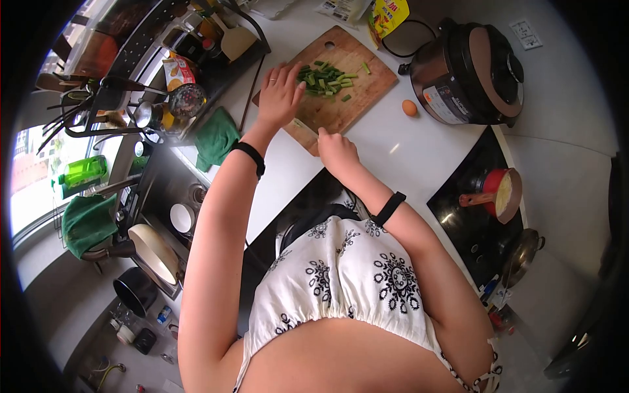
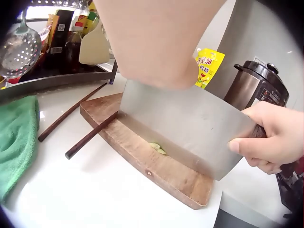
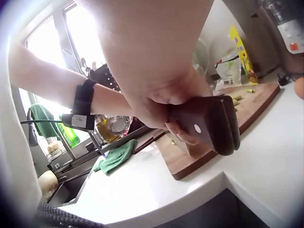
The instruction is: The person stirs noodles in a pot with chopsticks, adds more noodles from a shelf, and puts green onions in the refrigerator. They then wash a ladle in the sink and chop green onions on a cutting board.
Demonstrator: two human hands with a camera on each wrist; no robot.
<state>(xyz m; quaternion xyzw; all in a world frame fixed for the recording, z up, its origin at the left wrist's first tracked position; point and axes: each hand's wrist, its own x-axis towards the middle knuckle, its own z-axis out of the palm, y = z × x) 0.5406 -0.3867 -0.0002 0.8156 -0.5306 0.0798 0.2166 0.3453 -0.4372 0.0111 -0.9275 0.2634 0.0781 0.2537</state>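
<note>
My right hand [image 1: 339, 154] grips the dark handle [image 3: 204, 124] of a cleaver near the front edge of the wooden cutting board [image 1: 360, 59]. The cleaver's broad blade [image 2: 185, 128] stands upright on the board. My left hand [image 1: 283, 95] lies over the board's left side with its fingers extended beside a pile of chopped green stalks [image 1: 321, 80]. In the left wrist view its fingers are hidden behind the blade. A small green piece [image 2: 157, 148] lies at the foot of the blade. One chopstick [image 2: 92, 135] juts over the board's left edge.
Another chopstick [image 2: 71, 112] and a green cloth [image 1: 217, 139] lie left of the board. An egg [image 1: 409, 107] and a pressure cooker [image 1: 452, 78] are on the right. A red pan [image 1: 504, 195] sits on the black cooktop [image 1: 468, 196]. The sink [image 1: 160, 190] is at left.
</note>
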